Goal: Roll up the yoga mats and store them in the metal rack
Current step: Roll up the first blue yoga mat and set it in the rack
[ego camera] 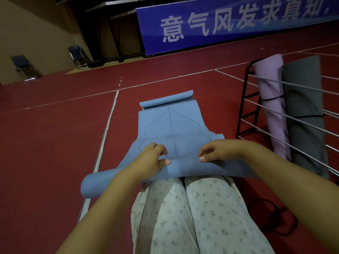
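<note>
A blue yoga mat (170, 125) lies stretched away from me on the red floor, its far end curled over. Its near end is rolled into a thick tube across my knees. My left hand (150, 158) grips the roll left of centre, fingers curled over the top and thumb against the front. My right hand (218, 151) grips it right of centre in the same way. To the right stands the metal rack (256, 110), with a rolled purple mat (271, 96) and a rolled grey mat (304, 99) leaning upright inside it.
White court lines (108, 125) cross the floor left of the mat. A black strap (275, 222) lies on the floor by my right leg. Two folding chairs (23, 66) stand at the far left wall, and a blue banner (229, 22) closes off the back.
</note>
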Demonstrator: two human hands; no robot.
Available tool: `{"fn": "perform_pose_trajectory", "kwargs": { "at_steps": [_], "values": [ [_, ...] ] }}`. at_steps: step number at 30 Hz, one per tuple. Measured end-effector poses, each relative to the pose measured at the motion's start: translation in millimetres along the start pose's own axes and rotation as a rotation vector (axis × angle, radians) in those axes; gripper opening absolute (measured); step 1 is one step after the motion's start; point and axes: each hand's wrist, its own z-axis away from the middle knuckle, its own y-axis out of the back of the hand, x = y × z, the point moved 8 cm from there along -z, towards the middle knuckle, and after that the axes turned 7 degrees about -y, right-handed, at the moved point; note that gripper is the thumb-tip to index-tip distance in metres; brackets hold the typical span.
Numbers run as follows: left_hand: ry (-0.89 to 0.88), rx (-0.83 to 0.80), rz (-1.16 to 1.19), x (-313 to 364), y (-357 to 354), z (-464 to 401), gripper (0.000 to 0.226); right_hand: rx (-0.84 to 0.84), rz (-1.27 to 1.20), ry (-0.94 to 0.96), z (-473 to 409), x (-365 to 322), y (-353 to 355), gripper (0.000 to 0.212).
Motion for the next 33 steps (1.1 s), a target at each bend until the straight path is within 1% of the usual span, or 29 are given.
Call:
{"fn": "perform_pose_trajectory", "kwargs": {
  "at_steps": [2, 4, 6, 8, 9, 11, 12, 13, 14, 15, 16, 17, 18, 19, 20, 23, 24, 26, 27, 31, 33],
  "values": [
    [-0.117, 0.138, -0.055, 15, 4, 9, 0.021, -0.028, 0.007, -0.015, -4, 3, -1, 0.030],
    [-0.163, 0.197, -0.106, 23, 3, 17, 0.036, -0.043, 0.003, -0.011, -6, 3, 0, 0.029],
    [-0.154, 0.205, -0.118, 24, 3, 23, 0.050, -0.046, 0.008, -0.002, -4, 1, -1, 0.028],
    [-0.131, 0.147, -0.122, 21, 2, 26, 0.047, -0.015, 0.041, -0.003, -2, -1, -2, 0.030],
    [-0.134, 0.120, -0.119, 22, 0, 27, 0.047, 0.036, 0.087, 0.005, -2, -1, -2, 0.030],
    [-0.140, 0.099, -0.119, 24, -1, 27, 0.052, 0.207, 0.235, 0.024, -2, -1, -4, 0.030],
    [-0.140, 0.109, -0.117, 25, 1, 27, 0.051, 0.353, 0.301, 0.031, 2, -3, -4, 0.028],
    [-0.136, 0.124, -0.107, 24, 1, 27, 0.049, 0.540, 0.326, 0.058, 11, -7, -6, 0.024],
    [-0.134, 0.134, -0.087, 23, 2, 27, 0.047, 0.715, 0.322, 0.101, 22, -13, -9, 0.016],
    [-0.131, 0.139, -0.065, 21, 2, 26, 0.046, 0.843, 0.289, 0.145, 33, -17, -16, 0.008],
    [-0.129, 0.141, -0.051, 20, 2, 26, 0.044, 0.942, 0.234, 0.183, 42, -18, -21, 0.012],
    [-0.125, 0.137, -0.045, 19, 2, 25, 0.043, 1.006, 0.180, 0.216, 49, -19, -24, 0.017],
    [-0.120, 0.130, -0.045, 19, 2, 24, 0.042, 1.033, 0.144, 0.247, 52, -18, -25, 0.016],
    [-0.117, 0.117, -0.044, 18, 1, 21, 0.041, 1.041, 0.135, 0.276, 55, -18, -26, 0.011],
    [-0.111, 0.097, -0.041, 17, 1, 19, 0.041, 1.012, 0.137, 0.278, 55, -18, -26, 0.014],
    [-0.095, 0.027, -0.029, 12, -3, 9, 0.043, 0.872, 0.180, 0.221, 46, -11, -32, 0.049],
    [-0.094, 0.007, -0.032, 11, -4, 6, 0.043, 0.846, 0.181, 0.199, 42, -8, -32, 0.056],
    [-0.073, -0.019, -0.026, 7, -7, 2, 0.045, 0.799, 0.134, 0.170, 36, -4, -25, 0.057],
    [-0.053, -0.027, -0.006, 4, -9, 2, 0.045, 0.745, 0.110, 0.160, 31, -3, -21, 0.055],
    [-0.028, -0.045, 0.033, -3, -12, 0, 0.034, 0.560, 0.080, 0.187, 16, -3, -8, 0.051],
    [-0.042, -0.058, 0.006, -4, -13, -2, 0.040, 0.460, 0.087, 0.167, 7, -2, -5, 0.047]
  ]
}}
